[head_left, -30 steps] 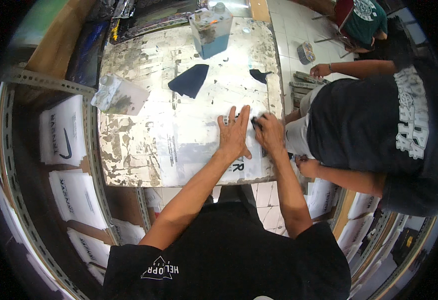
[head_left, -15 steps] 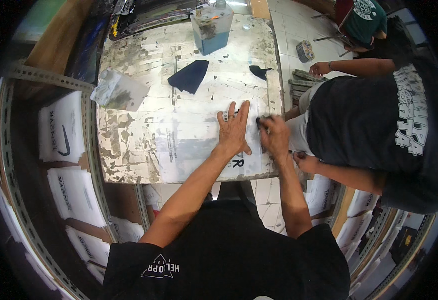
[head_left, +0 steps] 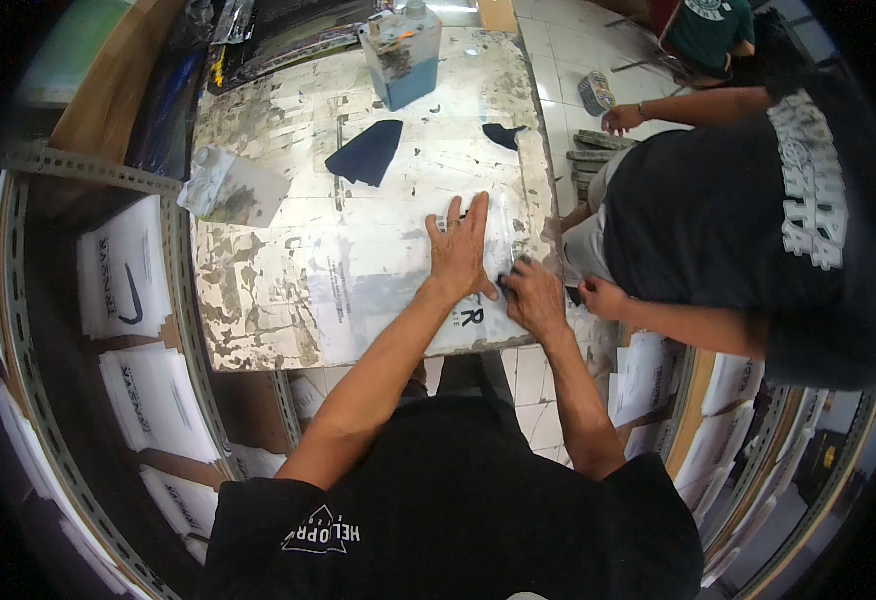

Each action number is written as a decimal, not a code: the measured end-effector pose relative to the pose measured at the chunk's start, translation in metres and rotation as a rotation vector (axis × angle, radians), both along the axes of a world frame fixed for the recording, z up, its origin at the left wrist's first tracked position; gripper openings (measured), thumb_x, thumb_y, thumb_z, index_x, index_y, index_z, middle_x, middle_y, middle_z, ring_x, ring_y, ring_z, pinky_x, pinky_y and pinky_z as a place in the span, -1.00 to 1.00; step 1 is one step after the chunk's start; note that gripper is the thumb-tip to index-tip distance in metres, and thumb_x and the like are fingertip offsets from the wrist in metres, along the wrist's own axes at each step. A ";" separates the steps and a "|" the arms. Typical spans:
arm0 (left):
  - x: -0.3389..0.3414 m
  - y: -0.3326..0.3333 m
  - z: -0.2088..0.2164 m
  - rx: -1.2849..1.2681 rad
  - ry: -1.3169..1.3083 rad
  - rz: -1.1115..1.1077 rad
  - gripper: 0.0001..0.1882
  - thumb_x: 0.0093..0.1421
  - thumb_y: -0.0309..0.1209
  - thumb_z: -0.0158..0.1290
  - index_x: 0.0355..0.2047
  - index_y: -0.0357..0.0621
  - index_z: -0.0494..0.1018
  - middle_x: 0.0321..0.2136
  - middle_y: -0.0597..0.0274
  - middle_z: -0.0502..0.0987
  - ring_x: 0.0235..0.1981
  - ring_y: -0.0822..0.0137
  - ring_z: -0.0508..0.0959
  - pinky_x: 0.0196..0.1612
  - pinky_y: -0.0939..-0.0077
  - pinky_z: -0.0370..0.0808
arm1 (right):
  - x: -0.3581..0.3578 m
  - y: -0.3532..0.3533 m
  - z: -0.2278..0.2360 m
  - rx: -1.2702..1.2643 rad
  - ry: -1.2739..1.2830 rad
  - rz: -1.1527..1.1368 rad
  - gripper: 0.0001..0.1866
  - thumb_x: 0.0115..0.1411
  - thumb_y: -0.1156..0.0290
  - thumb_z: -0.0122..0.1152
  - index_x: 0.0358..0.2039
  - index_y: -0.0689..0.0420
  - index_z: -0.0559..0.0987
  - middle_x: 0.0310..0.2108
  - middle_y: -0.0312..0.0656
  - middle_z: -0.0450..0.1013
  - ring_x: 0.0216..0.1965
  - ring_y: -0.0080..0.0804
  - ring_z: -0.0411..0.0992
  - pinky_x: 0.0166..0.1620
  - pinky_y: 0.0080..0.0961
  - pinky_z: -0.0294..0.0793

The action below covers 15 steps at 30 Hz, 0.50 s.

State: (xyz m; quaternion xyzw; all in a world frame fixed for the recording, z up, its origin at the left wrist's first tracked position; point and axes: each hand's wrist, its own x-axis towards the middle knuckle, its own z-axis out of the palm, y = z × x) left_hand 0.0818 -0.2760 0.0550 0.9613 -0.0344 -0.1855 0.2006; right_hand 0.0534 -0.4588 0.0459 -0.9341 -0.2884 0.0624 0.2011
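Observation:
A translucent sheet printed with black lettering lies on the near part of the worn, paint-stained table. My left hand presses flat on it, fingers spread, and covers part of the print. Close by on the right, my right hand is closed around a small dark wad of cloth, held down by the sheet's right side. Most of the wad is hidden under the fingers. Farther up the table lie a dark blue piece of cloth and a smaller dark scrap of cloth.
A jug of blue liquid stands at the table's far side, and a whitish plastic container at its left. Shelves stacked with printed sheets flank me. Close on the right is a co-worker in a black shirt; another person sits beyond.
My right hand has moved toward me along the sheet's right side with the cloth wad. My left hand stays pressed on the sheet. The whole view has shifted slightly.

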 end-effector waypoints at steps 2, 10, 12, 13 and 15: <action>0.007 0.000 0.006 0.010 0.030 -0.013 0.75 -0.63 0.08 0.59 0.46 -0.24 -0.29 0.42 0.13 0.10 0.45 -0.06 0.00 0.28 -0.30 -0.05 | -0.032 -0.020 0.014 -0.019 0.072 -0.043 -0.80 -0.06 0.49 0.33 -0.34 0.14 0.70 -0.38 -0.10 0.47 -0.22 -0.03 0.47 -0.20 -0.15 0.49; 0.039 0.061 0.035 -0.971 -0.546 0.342 -0.22 0.13 -0.47 0.25 0.36 -0.18 0.21 0.20 0.14 0.50 0.17 0.32 0.48 0.14 0.37 0.37 | -0.207 -0.131 0.033 0.086 0.293 -0.848 -0.79 -0.06 0.47 0.36 -0.34 0.19 0.71 -0.42 0.01 0.49 -0.31 -0.01 0.48 -0.22 -0.21 0.44; 0.030 0.075 0.058 -1.202 -0.651 0.422 -0.33 0.19 -0.55 0.16 0.32 -0.29 0.25 0.10 0.06 0.56 0.04 0.31 0.54 0.10 0.42 0.40 | -0.275 -0.155 0.017 -0.027 0.272 -0.999 -0.86 -0.03 0.45 0.35 -0.45 0.25 0.66 -0.46 0.04 0.48 -0.41 0.01 0.47 -0.28 -0.20 0.41; 0.020 0.080 0.070 -1.277 -0.666 0.472 -0.38 0.21 -0.58 0.13 0.29 -0.36 0.26 0.03 0.04 0.59 0.00 0.32 0.54 0.10 0.43 0.41 | -0.314 -0.166 0.003 -0.005 0.238 -1.091 -0.72 -0.02 0.30 0.36 -0.53 0.31 0.61 -0.57 0.07 0.41 -0.52 -0.02 0.41 -0.40 -0.18 0.30; -0.002 0.090 0.082 -1.218 -0.748 0.479 -0.48 0.23 -0.63 0.11 0.21 -0.40 0.34 -0.08 0.02 0.60 -0.07 0.34 0.55 0.06 0.46 0.43 | -0.398 -0.181 -0.029 -0.048 0.278 -1.268 -0.69 -0.03 0.29 0.37 -0.50 0.34 0.63 -0.57 0.08 0.48 -0.54 0.02 0.44 -0.39 -0.12 0.34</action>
